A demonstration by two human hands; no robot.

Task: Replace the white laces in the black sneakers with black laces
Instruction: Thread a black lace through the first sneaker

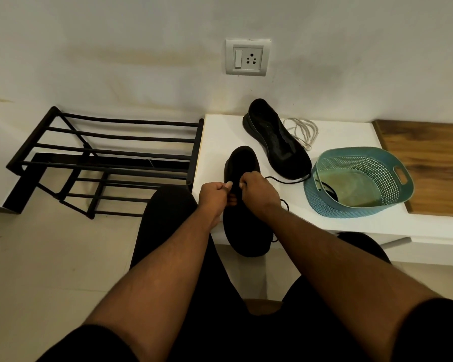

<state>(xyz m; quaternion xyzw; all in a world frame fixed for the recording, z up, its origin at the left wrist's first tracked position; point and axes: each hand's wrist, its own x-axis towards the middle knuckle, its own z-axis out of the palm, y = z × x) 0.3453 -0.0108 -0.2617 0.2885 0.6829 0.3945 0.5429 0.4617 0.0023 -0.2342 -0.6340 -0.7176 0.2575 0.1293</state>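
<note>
A black sneaker point(242, 163) lies on the white table point(215, 137) with its near end hanging over the front edge. Both hands work at its eyelets. My left hand point(215, 193) pinches something thin over the sneaker's middle. My right hand point(256, 188) pinches a black lace point(285, 182) that trails right toward the basket. A second black sneaker point(275, 138) without laces lies farther back. A bundle of white laces point(302, 130) sits just right of it.
A teal perforated basket point(356, 178) stands on the table's right part, with a dark lace inside. A wooden board point(429, 158) lies at the far right. A black metal shoe rack point(102, 158) stands left of the table. A wall socket point(246, 57) is above.
</note>
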